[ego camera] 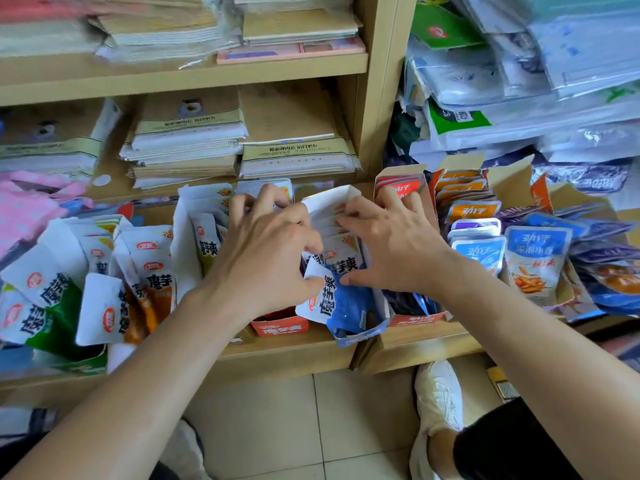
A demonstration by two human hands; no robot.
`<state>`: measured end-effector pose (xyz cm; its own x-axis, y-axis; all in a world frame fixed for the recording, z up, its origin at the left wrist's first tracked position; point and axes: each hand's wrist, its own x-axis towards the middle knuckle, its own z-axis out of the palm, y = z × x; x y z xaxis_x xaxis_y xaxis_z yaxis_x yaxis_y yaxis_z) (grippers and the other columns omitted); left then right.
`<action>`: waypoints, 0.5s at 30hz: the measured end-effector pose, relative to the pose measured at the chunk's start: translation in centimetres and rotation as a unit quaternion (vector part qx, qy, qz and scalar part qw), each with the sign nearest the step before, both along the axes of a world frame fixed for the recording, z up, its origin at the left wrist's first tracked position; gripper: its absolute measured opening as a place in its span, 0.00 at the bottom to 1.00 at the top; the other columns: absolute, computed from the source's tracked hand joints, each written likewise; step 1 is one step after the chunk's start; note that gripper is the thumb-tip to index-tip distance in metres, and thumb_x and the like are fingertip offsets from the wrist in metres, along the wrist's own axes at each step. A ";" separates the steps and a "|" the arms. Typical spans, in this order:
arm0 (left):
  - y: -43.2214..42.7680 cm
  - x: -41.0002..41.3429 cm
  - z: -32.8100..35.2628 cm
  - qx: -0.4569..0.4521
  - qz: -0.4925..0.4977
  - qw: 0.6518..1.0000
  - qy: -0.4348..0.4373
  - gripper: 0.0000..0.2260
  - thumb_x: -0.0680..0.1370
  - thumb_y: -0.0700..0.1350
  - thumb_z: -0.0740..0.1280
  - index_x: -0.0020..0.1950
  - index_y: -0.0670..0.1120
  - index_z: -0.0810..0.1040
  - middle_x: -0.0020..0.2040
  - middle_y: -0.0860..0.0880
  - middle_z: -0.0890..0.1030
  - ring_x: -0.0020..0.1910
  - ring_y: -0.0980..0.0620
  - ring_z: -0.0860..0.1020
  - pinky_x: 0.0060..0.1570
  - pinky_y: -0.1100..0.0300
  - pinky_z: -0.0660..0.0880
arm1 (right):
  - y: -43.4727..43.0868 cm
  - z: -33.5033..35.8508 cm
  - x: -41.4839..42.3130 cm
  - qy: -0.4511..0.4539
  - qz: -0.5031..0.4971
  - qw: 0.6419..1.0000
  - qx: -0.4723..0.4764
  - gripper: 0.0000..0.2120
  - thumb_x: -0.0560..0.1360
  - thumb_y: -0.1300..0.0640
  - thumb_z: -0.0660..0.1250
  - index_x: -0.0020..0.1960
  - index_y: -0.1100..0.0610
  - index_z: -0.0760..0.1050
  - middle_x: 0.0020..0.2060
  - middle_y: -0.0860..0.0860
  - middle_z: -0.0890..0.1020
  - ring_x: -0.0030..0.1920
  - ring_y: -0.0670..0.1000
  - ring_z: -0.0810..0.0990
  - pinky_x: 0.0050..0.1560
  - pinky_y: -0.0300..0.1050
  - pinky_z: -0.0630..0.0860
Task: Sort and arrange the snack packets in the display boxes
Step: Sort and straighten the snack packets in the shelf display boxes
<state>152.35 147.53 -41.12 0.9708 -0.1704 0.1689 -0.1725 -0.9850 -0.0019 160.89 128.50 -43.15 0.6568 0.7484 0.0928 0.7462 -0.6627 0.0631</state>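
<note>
Reaching into the middle box point(332, 198) on the shelf point(287, 355), both hands work one row of packets point(348, 303). The left hand point(266, 251) pinches the front packets between curled fingers and thumb. The right hand point(394, 244) curls its fingers over the row's tops, its thumb pressing the front packet. Other packets point(152, 268) crowd either side.

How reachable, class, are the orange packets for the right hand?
Probably yes: the right hand lies near the orange packets, whose tops stand uncovered, though it grips white packets.
</note>
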 end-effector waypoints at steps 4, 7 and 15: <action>-0.3 -0.3 0.0 0.004 0.007 1.000 -0.003 0.16 0.63 0.64 0.68 0.46 0.60 0.86 0.47 0.59 0.75 0.57 0.47 0.68 0.53 0.46 0.61 | 0.5 0.0 0.3 0.031 0.001 0.999 -0.021 0.33 0.68 0.28 0.68 0.66 0.47 0.74 0.62 0.47 0.67 0.59 0.56 0.63 0.57 0.56 0.61; -0.3 -0.5 0.0 0.009 0.012 1.000 0.004 0.16 0.63 0.65 0.68 0.45 0.60 0.86 0.49 0.58 0.75 0.58 0.47 0.68 0.55 0.45 0.60 | 0.6 -0.9 1.0 0.050 0.014 0.995 0.089 0.13 0.73 0.42 0.73 0.53 0.47 0.82 0.52 0.43 0.71 0.54 0.53 0.63 0.50 0.52 0.57; -0.7 -1.9 -0.3 0.028 0.004 0.999 -0.032 0.29 0.63 0.59 0.70 0.64 0.57 0.75 0.56 0.56 0.76 0.61 0.44 0.70 0.54 0.46 0.61 | -2.8 -0.9 0.2 0.184 0.032 0.956 0.225 0.03 0.67 0.51 0.80 0.39 0.46 0.86 0.55 0.36 0.81 0.59 0.49 0.67 0.59 0.60 0.65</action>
